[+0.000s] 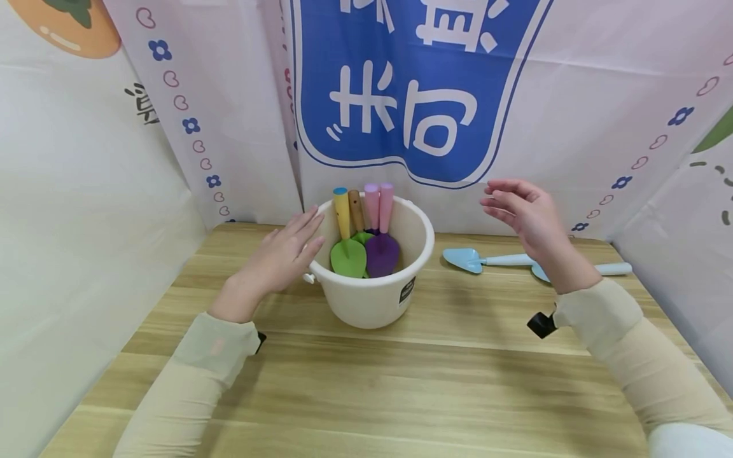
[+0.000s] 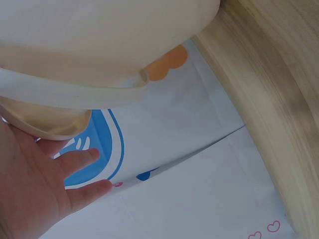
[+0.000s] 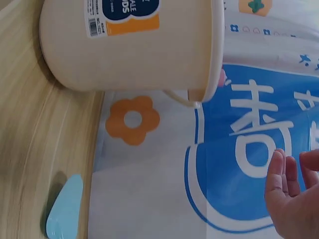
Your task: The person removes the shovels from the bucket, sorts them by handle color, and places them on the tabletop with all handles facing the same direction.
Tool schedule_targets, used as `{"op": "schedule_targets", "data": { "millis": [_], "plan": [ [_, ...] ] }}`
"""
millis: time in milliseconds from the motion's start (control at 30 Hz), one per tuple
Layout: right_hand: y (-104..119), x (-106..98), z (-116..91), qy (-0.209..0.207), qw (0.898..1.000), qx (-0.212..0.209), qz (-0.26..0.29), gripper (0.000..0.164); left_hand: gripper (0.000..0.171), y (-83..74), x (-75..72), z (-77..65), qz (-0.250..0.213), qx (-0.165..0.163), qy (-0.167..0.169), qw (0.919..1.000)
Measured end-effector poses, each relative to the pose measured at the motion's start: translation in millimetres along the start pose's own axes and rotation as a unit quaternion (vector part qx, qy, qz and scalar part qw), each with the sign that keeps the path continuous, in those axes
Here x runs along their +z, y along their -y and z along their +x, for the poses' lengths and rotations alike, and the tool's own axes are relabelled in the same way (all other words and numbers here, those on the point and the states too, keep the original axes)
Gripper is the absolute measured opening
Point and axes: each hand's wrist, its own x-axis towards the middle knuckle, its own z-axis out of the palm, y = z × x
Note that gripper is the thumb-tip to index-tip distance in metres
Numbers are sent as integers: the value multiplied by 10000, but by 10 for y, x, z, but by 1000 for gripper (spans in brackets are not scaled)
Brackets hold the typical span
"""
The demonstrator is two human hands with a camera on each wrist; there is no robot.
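A white bucket stands upright at the back of the table, with several small toy trowels in it, handles up. One trowel has a yellow handle and a green blade; a purple blade belongs beneath pink handles. A brown handle leans behind them. My left hand is at the bucket's left rim, fingers extended; the left wrist view shows this hand against the rim. To the right, my right hand hovers above the table, fingers loosely bent and holding nothing.
Two light blue trowels lie on the wooden table right of the bucket: one blade shows left of my right wrist, another handle right of it. A printed cloth hangs behind and beside the table.
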Motion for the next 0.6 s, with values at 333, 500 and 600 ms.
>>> {"op": "schedule_targets", "data": {
  "millis": [333,500,600],
  "plan": [
    [-128,248,134,332,9960,-112,-817,20,65,-2,-3,1,20,-21,17,10000],
    [-192,369,219,398,9929,-130,-1115,25,66,-8,-8,2,19,-29,37,10000],
    [-209,445,257,521,9911,-105,-1220,30,65,-10,-10,3,29,-21,33,10000]
  ]
}}
